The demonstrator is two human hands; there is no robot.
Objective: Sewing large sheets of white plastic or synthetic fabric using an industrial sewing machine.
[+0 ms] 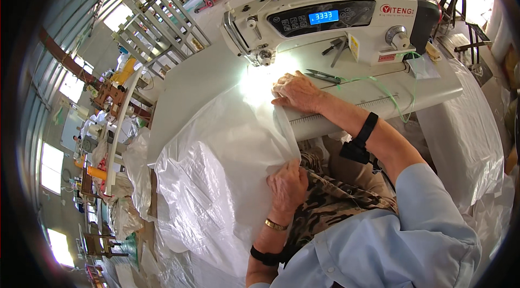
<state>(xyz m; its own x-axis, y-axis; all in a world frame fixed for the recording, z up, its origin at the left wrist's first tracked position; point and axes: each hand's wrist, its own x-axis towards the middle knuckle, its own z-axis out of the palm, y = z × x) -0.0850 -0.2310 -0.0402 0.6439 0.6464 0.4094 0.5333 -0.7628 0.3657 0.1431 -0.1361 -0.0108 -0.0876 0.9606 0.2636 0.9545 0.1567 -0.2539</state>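
White plastic sheet point(216, 179): left hand point(287, 185) grips edge; right hand point(297, 92) flat, open, near sewing machine point(325, 22).

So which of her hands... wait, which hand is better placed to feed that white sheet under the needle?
Probably the right hand: it lies flat on the white plastic sheet beside the sewing machine's needle. The left hand grips the sheet's edge near the lap, farther back.
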